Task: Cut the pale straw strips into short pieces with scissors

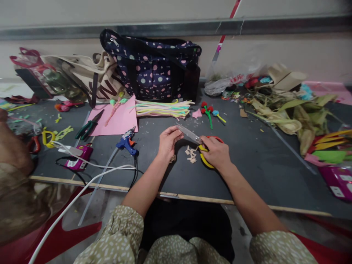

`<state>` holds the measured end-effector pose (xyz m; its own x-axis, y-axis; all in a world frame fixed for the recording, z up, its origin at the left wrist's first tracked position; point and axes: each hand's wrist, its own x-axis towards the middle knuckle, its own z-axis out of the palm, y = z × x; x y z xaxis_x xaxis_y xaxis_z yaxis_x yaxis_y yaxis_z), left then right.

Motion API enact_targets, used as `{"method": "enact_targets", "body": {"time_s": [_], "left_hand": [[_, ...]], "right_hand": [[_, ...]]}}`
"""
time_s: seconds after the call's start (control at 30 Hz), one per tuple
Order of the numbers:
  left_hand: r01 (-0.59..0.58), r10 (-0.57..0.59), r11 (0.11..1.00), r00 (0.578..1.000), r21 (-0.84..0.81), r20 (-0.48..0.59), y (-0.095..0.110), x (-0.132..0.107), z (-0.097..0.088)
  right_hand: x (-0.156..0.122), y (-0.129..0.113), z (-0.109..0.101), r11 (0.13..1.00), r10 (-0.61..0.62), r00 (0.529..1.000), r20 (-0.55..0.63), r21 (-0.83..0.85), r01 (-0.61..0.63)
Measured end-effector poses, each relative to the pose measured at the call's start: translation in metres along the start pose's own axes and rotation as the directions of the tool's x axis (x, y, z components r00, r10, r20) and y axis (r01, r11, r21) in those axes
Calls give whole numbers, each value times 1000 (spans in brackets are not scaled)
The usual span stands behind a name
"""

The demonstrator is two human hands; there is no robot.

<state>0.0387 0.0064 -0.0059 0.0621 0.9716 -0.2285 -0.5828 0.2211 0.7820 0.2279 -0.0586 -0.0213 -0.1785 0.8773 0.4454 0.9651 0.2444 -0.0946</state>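
My right hand (217, 152) is closed around the yellow and red handles of a pair of scissors (189, 134), whose blades point left toward my left hand (168, 141). My left hand's fingers are pinched together at the blade tips; what they grip is too small to make out. Under the blades, a small pile of cut tan pieces (191, 154) lies on the dark work board (247, 176).
A blue glue gun (127, 142), green-handled pliers (88, 127), pink paper (117, 117), a bundle of pastel strips (162, 108), dried husks (286, 110), a polka-dot bag (154, 69) and power strips (78, 157) lie about. Another person's arm (11, 146) is at the left edge.
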Motion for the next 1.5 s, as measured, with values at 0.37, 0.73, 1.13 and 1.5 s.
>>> {"method": "enact_targets", "body": {"time_s": [0.37, 0.73, 1.13, 1.5], "left_hand": [[34, -34, 999, 999, -1, 15, 1, 0, 1], [56, -55, 998, 997, -18, 52, 2, 2, -2], [53, -49, 997, 997, -53, 65, 4, 3, -1], [36, -34, 998, 998, -54, 51, 5, 2, 1]], "right_hand": [[-1, 3, 5, 995, 78, 991, 105, 58, -84], [1, 10, 3, 984, 146, 986, 87, 89, -153], [1, 7, 3, 996, 84, 995, 54, 33, -86], [1, 5, 1, 997, 76, 996, 47, -29, -75]]}}
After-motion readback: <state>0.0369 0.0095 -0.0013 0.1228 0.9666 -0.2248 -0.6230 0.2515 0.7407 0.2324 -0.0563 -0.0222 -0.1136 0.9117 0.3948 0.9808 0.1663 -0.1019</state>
